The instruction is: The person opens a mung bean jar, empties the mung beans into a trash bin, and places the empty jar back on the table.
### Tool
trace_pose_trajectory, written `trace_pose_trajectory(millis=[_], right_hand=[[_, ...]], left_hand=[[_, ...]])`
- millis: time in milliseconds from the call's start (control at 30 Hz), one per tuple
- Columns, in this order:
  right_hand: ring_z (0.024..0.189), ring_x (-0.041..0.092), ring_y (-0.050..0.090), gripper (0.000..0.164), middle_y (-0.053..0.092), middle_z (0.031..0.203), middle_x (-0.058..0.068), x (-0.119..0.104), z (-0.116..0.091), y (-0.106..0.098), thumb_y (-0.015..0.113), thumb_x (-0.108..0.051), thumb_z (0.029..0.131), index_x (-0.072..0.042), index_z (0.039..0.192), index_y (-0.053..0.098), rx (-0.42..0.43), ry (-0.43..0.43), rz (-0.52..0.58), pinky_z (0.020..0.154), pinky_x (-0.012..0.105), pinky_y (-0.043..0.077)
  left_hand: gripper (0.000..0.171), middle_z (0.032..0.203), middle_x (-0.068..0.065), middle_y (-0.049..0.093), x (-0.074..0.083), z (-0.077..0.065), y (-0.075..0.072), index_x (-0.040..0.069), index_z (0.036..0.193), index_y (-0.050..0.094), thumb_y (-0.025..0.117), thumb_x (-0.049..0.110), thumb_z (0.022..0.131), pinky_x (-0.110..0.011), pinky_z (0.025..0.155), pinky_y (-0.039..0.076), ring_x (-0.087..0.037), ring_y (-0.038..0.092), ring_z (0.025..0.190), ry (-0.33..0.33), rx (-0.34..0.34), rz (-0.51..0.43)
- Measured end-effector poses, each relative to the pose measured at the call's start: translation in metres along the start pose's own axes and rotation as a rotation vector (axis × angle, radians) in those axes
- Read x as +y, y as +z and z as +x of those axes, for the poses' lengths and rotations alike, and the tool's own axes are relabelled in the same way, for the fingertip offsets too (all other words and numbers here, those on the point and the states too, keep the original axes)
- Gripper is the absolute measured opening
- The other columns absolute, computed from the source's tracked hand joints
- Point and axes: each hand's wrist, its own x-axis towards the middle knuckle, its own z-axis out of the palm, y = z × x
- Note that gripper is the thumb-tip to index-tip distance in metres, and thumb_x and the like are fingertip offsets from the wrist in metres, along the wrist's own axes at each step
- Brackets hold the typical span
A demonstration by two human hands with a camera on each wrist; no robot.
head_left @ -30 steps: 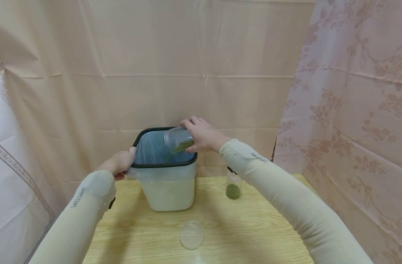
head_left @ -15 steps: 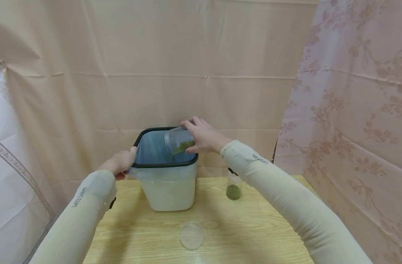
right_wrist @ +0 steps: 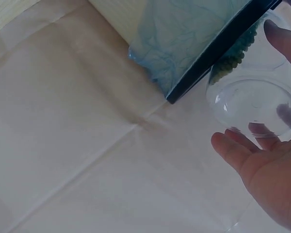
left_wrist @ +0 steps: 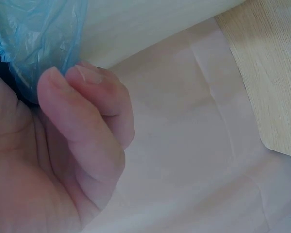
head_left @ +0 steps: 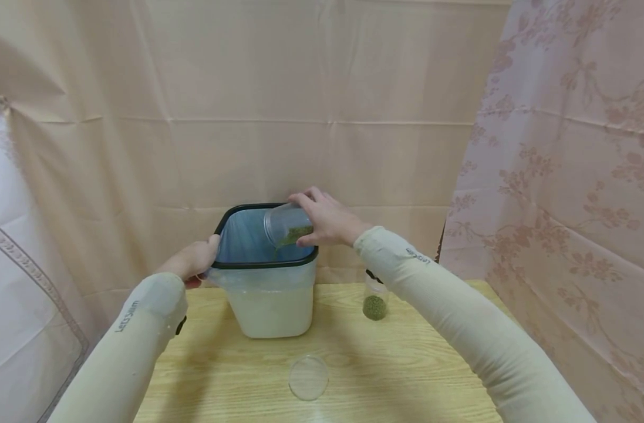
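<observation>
My left hand (head_left: 197,257) grips the left side of a white trash bin (head_left: 274,314), thumb over its black rim (head_left: 263,265). In the left wrist view, the fingers curl beside a blue plastic bag (left_wrist: 43,39) that lines the bin and folds over its outside. My right hand (head_left: 334,220) holds a clear plastic jar (head_left: 280,220) by its base end, on its side over the bin's right part. The jar's mouth points left and down. Small green beans (head_left: 299,233) lie along its lower wall, and a thin stream of them falls into the bag.
A second clear jar (head_left: 375,304), partly filled with green beans, stands on the wooden table (head_left: 406,376) below the right forearm. A round clear lid (head_left: 308,378) lies in front of the bin. A beige curtain (head_left: 279,117) hangs behind the table.
Both hands keep almost the same place, the left on the rim and the right with the jar tilted. Beans run from the jar's mouth in all the head frames.
</observation>
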Motion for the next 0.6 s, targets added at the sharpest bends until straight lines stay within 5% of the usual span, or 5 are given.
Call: trace_pose_trajectory(millis=[600], right_hand=[[0.127, 0.033, 0.048, 0.089, 0.036, 0.15, 0.013, -0.0057, -0.0012, 0.0003, 0.086, -0.036, 0.082, -0.016, 0.155, 0.038, -0.031, 0.001, -0.033, 0.102, 0.045, 0.046]], left_hand=[[0.074, 0.082, -0.012, 0.048, -0.0012, -0.0011, 0.0001, -0.004, 0.121, 0.05, 0.004, 0.051, 0.101, -0.032, 0.061, 0.048, -0.026, 0.05, 0.073, 0.006, -0.004, -0.004]])
